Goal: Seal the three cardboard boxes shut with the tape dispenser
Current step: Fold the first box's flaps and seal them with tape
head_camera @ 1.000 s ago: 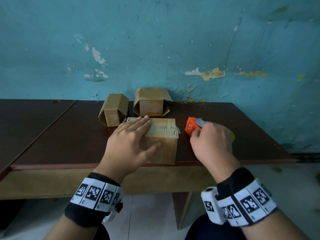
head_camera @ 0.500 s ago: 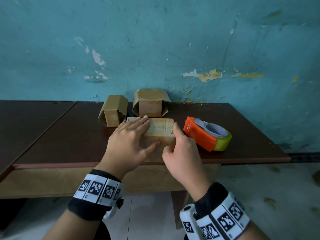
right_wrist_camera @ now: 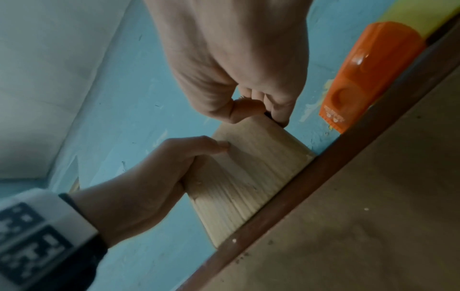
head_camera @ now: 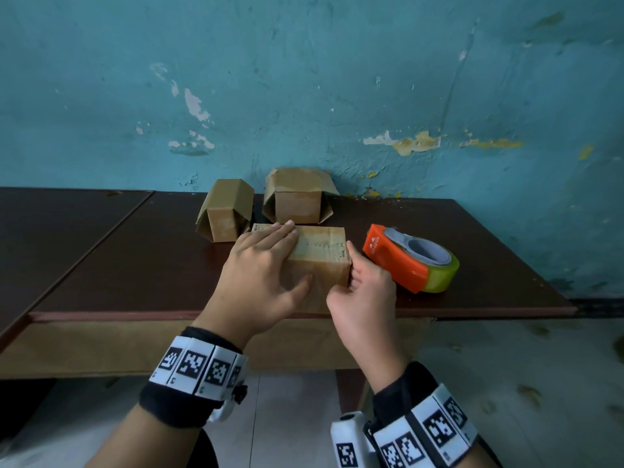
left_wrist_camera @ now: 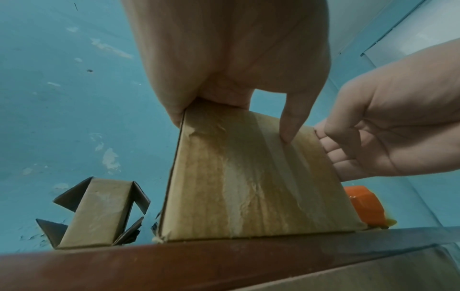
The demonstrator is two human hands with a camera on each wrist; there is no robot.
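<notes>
The near cardboard box (head_camera: 324,244) stands at the table's front edge with tape across its top. My left hand (head_camera: 260,275) lies flat on that top, fingers straight, thumb pressed on the front face (left_wrist_camera: 248,187). My right hand (head_camera: 364,292) pinches the box's upper right corner, thumb in front and fingers curled round the right side (right_wrist_camera: 248,167). The orange tape dispenser (head_camera: 401,261) with its yellow-green roll lies on the table just right of the box, held by no hand. Two more boxes (head_camera: 226,211) (head_camera: 297,197) stand behind with their flaps hanging out.
The dark brown table (head_camera: 135,265) runs far to the left, and its front edge (left_wrist_camera: 174,265) is right under the near box. A peeling blue wall (head_camera: 304,96) closes the back. Light floor shows below.
My right hand has let go of the tape dispenser, which now lies on the table. That hand moved left to the near box's right corner. The left hand has stayed flat on top.
</notes>
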